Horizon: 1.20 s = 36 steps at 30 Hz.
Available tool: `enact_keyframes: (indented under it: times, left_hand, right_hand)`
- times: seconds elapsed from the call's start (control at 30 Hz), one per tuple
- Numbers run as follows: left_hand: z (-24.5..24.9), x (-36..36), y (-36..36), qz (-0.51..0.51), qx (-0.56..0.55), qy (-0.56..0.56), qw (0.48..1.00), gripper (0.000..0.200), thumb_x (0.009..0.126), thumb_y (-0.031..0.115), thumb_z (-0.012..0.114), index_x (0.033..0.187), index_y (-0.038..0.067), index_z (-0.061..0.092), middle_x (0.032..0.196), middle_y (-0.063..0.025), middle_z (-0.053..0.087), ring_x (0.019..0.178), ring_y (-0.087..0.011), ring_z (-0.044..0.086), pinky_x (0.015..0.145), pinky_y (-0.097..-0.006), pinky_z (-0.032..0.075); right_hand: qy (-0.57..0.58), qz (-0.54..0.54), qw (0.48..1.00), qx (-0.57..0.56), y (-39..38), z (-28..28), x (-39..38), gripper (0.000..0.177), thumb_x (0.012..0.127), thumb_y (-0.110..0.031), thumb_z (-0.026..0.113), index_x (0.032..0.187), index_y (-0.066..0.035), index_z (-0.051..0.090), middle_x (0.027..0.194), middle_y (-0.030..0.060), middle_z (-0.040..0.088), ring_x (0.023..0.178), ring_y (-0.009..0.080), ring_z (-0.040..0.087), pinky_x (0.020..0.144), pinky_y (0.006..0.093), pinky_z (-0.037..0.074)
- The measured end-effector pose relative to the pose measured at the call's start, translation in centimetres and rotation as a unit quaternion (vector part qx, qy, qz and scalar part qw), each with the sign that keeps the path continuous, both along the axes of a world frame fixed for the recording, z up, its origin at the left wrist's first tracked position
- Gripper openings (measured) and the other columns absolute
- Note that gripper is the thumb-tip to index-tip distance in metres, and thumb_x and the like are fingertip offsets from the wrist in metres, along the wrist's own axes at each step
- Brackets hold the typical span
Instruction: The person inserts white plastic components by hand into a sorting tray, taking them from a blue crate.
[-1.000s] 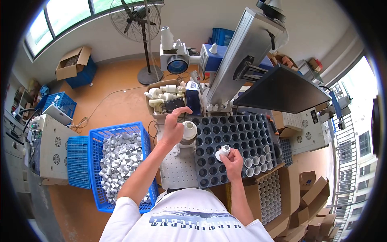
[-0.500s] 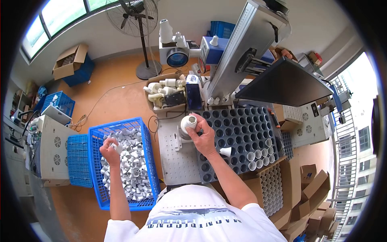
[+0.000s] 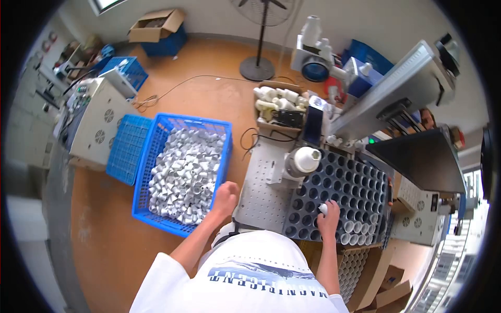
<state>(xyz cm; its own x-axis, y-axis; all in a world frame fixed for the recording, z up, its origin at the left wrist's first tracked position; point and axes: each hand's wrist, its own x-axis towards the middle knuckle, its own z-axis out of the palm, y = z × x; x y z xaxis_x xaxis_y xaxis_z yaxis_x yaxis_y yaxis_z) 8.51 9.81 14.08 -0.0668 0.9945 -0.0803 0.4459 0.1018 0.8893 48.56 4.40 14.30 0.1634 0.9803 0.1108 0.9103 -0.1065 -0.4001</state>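
Here, two hands are at work, one to each side of a perforated metal plate [image 3: 259, 194]. The right hand [image 3: 329, 220] sits over the near edge of the single dark tray [image 3: 334, 182]. Its fingers are closed around one small white fitting [image 3: 323, 208], which pokes out above the knuckles over the tray's round sockets. Most sockets stand bare. A small cluster of seated white cups [image 3: 354, 232] fills the tray's near right corner, perhaps seven, though they are too small to count with certainty. The left hand [image 3: 225, 197] hangs at the near right corner of one blue crate [image 3: 151, 206], with its fingers curled inward. Whether they hold anything cannot be told. The crate carries a heap of white pipe fittings [image 3: 182, 175], far too many to count. Beside it lies one flat blue lid [image 3: 124, 150]. Beyond the plate, one fixture [image 3: 302, 160] carries a single white piece, and one cardboard box [image 3: 276, 104] holds several larger white parts.
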Motion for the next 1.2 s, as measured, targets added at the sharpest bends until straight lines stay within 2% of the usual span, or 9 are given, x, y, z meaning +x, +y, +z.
enact_keyframes:
  times: [0.07,0.1,0.2,0.27,0.37,0.47,0.53,0.77,1.2]
  left_hand:
    - [2.1,3.8,-1.1,-0.113,-0.001,0.001,0.994,0.027,0.068,-0.006,0.047,0.091,0.0,0.061,0.099,-0.0201,0.064,0.102,-0.0386,0.059,0.093,-0.0416,0.046]
    - [0.7,5.6,-1.6,-0.156,-0.016,-0.006,0.988,0.024,0.071,-0.005,0.049,0.092,0.0,0.06,0.102,-0.0201,0.061,0.104,-0.0385,0.057,0.094,-0.0413,0.045]
    - [2.6,9.1,-2.4,-0.243,-0.013,-0.01,0.97,0.019,0.073,-0.002,0.052,0.091,-0.002,0.059,0.1,-0.0197,0.059,0.102,-0.0375,0.055,0.09,-0.0425,0.045]
    - [3.1,10.0,-2.7,-0.29,-0.015,-0.015,0.957,0.017,0.074,-0.001,0.053,0.09,-0.002,0.059,0.099,-0.0194,0.057,0.1,-0.0371,0.055,0.087,-0.0434,0.045]
    - [2.4,9.8,-2.9,-0.304,0.01,-0.008,0.953,0.015,0.074,0.0,0.053,0.088,-0.003,0.057,0.097,-0.0197,0.057,0.098,-0.0375,0.054,0.086,-0.0441,0.045]
    - [3.2,9.5,-3.2,-0.284,0.019,0.012,0.959,0.014,0.075,0.004,0.056,0.079,-0.008,0.063,0.093,-0.0213,0.06,0.094,-0.0388,0.057,0.086,-0.0443,0.047]
    - [3.4,9.8,-3.3,-0.278,-0.027,-0.006,0.96,0.015,0.075,0.002,0.053,0.086,-0.005,0.059,0.096,-0.0207,0.058,0.097,-0.0385,0.055,0.086,-0.0438,0.046]
    - [2.7,10.2,-3.5,-0.27,-0.027,-0.013,0.962,0.018,0.075,0.001,0.052,0.091,-0.004,0.058,0.098,-0.0202,0.058,0.099,-0.0384,0.055,0.087,-0.0438,0.045]
    - [3.2,10.0,-2.6,-0.258,-0.035,-0.023,0.965,0.02,0.073,-0.003,0.05,0.09,-0.004,0.06,0.096,-0.0204,0.061,0.097,-0.0391,0.058,0.087,-0.0431,0.047]
  right_hand:
    - [0.049,-0.019,0.998,0.028,0.0,0.0,0.2,0.043,0.074,0.001,0.063,0.116,0.0,0.056,0.116,0.0204,0.055,0.112,0.0401,0.051,0.098,0.0469,0.04]
    - [0.062,-0.031,0.997,0.022,0.2,0.1,0.6,0.044,0.076,-0.002,0.065,0.118,0.001,0.056,0.116,0.0204,0.056,0.111,0.04,0.052,0.097,0.0456,0.041]
    - [0.14,-0.075,0.987,0.024,0.5,1.5,0.8,0.039,0.085,-0.012,0.069,0.119,0.002,0.056,0.108,0.0163,0.061,0.098,0.0306,0.06,0.088,0.0381,0.046]
    - [0.183,-0.084,0.979,-0.015,0.9,3.2,0.3,0.037,0.087,-0.016,0.069,0.117,0.002,0.057,0.102,0.0126,0.063,0.091,0.0242,0.06,0.083,0.0346,0.047]
    - [0.267,-0.083,0.959,-0.046,0.9,3.8,-0.3,0.035,0.088,-0.018,0.07,0.114,0.001,0.057,0.094,0.0077,0.063,0.083,0.0162,0.059,0.077,0.0301,0.048]
    - [0.351,-0.081,0.931,-0.057,0.7,5.0,-2.4,0.032,0.088,-0.016,0.07,0.112,0.001,0.056,0.092,0.0044,0.062,0.081,0.0109,0.057,0.073,0.0262,0.048]
    - [0.366,-0.067,0.927,-0.053,0.9,5.3,-3.1,0.031,0.088,-0.013,0.071,0.11,0.001,0.055,0.091,0.0026,0.062,0.079,0.0085,0.056,0.07,0.0235,0.047]
    - [0.339,-0.045,0.933,-0.107,0.7,7.7,-4.6,0.03,0.082,-0.012,0.073,0.107,-0.002,0.062,0.092,0.0023,0.063,0.083,0.0111,0.058,0.076,0.0259,0.048]
    - [0.351,-0.054,0.933,-0.065,-0.5,6.6,-3.4,0.034,0.082,-0.014,0.073,0.111,-0.001,0.062,0.097,0.0039,0.064,0.087,0.0132,0.059,0.081,0.0274,0.047]
